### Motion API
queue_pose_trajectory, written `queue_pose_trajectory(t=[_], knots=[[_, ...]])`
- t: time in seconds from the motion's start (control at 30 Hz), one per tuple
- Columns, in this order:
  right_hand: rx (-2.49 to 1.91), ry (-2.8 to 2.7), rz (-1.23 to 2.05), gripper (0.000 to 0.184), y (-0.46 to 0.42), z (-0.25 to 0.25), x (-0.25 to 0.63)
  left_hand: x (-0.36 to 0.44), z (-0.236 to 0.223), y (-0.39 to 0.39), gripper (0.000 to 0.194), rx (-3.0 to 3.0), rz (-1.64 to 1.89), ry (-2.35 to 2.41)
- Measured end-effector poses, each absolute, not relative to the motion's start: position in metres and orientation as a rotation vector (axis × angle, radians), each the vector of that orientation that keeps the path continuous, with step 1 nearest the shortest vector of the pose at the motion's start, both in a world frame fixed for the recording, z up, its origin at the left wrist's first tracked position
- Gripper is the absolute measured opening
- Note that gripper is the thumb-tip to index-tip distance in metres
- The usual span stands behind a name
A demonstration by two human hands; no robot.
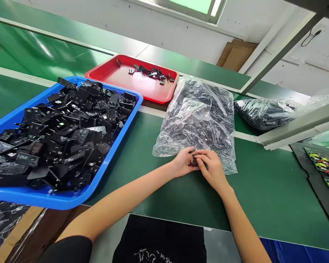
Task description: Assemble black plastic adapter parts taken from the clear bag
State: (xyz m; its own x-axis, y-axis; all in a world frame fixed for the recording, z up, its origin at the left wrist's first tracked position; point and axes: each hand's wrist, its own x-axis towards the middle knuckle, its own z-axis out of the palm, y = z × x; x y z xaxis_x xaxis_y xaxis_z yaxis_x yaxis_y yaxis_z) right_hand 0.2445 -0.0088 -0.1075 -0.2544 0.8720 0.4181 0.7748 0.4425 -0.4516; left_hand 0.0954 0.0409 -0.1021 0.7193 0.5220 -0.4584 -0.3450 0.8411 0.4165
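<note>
My left hand (182, 162) and my right hand (212, 168) meet over the green table, both closed on a small black plastic part (194, 160) held between their fingertips. They hover at the near edge of a clear plastic bag (199, 117) stuffed with black parts. To the left, a blue tray (117, 146) is heaped with several black plastic parts (57, 135). Behind it a red tray (120, 76) holds a scattering of small black pieces (152, 72).
A second clear bag of black parts (263, 113) lies at the right behind a grey metal frame bar (298, 126). Colourful printed sheets (325, 168) sit at the far right. Cardboard (235, 54) leans on the back wall. A green conveyor belt (44, 54) runs behind the trays.
</note>
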Motion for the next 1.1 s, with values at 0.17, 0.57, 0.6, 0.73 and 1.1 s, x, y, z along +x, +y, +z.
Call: queue_pose_trajectory(t=[0.17, 0.57, 0.6, 0.73, 1.1], knots=[[-1.386, -2.096, 0.206, 0.021, -0.009, -0.106, 0.244, 0.096, -0.101, 0.041, 0.041, 0.345, 0.472, 0.612], [-1.400, -2.125, 0.225, 0.022, -0.012, -0.101, 0.243, 0.098, -0.098, 0.034, 0.030, 0.377, 0.539, 0.626], [-1.400, -2.122, 0.228, 0.022, -0.012, -0.101, 0.243, 0.098, -0.098, 0.034, 0.030, 0.372, 0.538, 0.624], [-1.395, -2.103, 0.252, 0.022, -0.011, -0.103, 0.242, 0.096, -0.100, 0.038, 0.035, 0.329, 0.507, 0.598], [-1.510, -1.879, 0.226, 0.025, -0.009, -0.110, 0.233, 0.090, -0.105, 0.051, 0.035, 0.257, 0.392, 0.507]])
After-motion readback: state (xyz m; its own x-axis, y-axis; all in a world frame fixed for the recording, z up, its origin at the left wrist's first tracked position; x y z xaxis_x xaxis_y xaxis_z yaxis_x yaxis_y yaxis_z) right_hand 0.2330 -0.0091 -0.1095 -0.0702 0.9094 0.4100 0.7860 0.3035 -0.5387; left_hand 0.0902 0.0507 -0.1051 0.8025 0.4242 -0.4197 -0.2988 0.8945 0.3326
